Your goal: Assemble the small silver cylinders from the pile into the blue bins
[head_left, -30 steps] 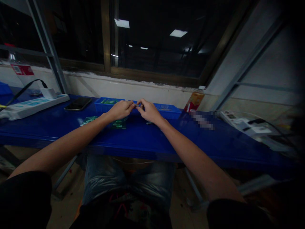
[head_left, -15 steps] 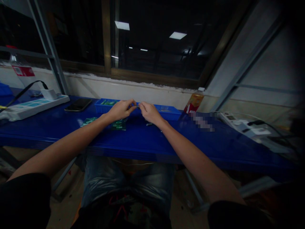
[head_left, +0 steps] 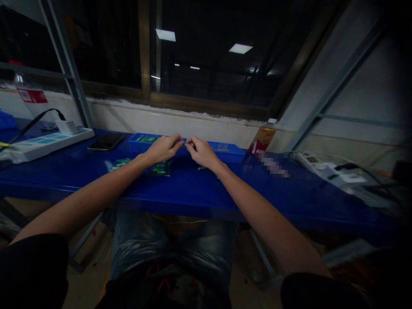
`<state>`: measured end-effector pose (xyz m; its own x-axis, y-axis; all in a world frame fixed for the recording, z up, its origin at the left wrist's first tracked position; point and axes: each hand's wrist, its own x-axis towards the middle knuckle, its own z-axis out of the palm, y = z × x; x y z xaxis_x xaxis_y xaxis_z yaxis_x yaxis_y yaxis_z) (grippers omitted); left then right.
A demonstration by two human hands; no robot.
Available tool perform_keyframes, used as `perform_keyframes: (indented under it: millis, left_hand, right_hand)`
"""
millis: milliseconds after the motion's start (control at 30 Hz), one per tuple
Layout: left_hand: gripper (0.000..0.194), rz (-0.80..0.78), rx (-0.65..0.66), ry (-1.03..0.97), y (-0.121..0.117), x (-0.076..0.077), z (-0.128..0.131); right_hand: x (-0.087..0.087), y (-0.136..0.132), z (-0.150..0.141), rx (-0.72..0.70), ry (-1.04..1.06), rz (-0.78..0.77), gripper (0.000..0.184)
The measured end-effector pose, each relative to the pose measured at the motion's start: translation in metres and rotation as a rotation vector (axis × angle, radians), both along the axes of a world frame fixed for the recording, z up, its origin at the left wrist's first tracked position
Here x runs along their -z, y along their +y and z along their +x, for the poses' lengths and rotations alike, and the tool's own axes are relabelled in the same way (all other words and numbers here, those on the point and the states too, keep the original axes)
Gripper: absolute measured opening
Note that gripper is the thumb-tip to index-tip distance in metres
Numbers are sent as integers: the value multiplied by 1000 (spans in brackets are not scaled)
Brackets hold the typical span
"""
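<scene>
My left hand and my right hand meet fingertip to fingertip above the blue table, each closed in a pinch. Whatever small piece lies between the fingers is too small to make out. Behind them is a shallow blue tray with green pieces in its left part. Green circuit-board-like pieces lie on the table below my left hand, and more green pieces sit left of my wrist. A small metallic item rests under my right hand, partly hidden.
A phone and a white power strip lie on the left of the table, with a plastic bottle behind. On the right are a bottle with amber contents and another power strip with cables. Wall and window stand behind.
The fingers of my right hand have shifted slightly and curled, with the fingertips still close to those of my left hand. The left hand has barely moved.
</scene>
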<state>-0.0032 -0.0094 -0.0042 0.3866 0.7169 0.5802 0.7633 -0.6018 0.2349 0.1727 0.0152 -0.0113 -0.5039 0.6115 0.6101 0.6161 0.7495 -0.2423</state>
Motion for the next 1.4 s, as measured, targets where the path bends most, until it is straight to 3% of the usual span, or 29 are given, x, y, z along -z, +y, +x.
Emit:
perform_keyframes:
  millis: [200,767,1133,1400]
  left_hand:
    - [31,22,124,-10,4,3,-1]
    - [32,-24,-48,71,3,1,-1]
    - [27,35,67,-27,2,1,0]
    - [25,-7,7,-11,3,1,-1]
  right_hand:
    - [-2,1,-1,66,-35,8,29]
    - [1,2,1,-39,35,1,17]
    - [0,0,-1,49,42,-4,30]
    - [2,-1,-2,-54,104,-7,21]
